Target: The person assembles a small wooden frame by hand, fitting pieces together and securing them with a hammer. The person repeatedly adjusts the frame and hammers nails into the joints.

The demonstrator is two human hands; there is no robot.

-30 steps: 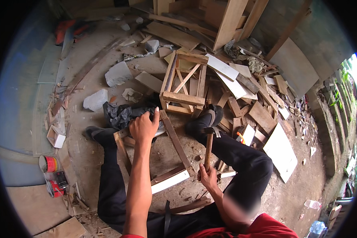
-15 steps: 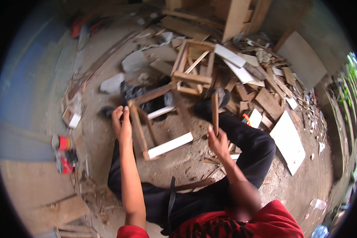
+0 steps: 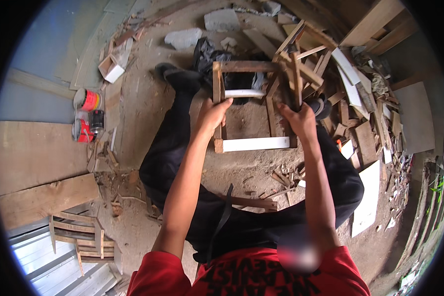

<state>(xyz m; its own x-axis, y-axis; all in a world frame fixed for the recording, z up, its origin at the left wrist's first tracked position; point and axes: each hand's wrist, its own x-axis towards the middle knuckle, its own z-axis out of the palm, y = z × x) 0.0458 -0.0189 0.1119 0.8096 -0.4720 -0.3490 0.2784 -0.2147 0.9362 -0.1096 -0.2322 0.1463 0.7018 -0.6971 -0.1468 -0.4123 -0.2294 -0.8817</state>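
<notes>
A small wooden frame (image 3: 246, 66) with brown bars and white-faced crosspieces stands between my legs. My left hand (image 3: 213, 116) is closed around its left side, with the thumb along the top of the bar. In my right hand (image 3: 299, 118) is a hammer (image 3: 296, 81), its wooden handle pointing away from me. The hammer's head is hard to make out against the wood behind it. My right thumb reaches toward the frame's right side; whether it touches cannot be made out.
A second wooden frame (image 3: 306, 69) lies beyond, among scrap boards (image 3: 365, 133) heaped on the right. A black plastic bag (image 3: 207, 56) and grey slabs (image 3: 222, 19) lie ahead. Red cans (image 3: 83, 130) stand left, above a plywood sheet (image 3: 34, 153). White board (image 3: 367, 197) lies beside my right knee.
My left hand has come from the frame's far left corner to grip its side. The frame now sits squarer to me. My right hand has brought the hammer up beside the frame.
</notes>
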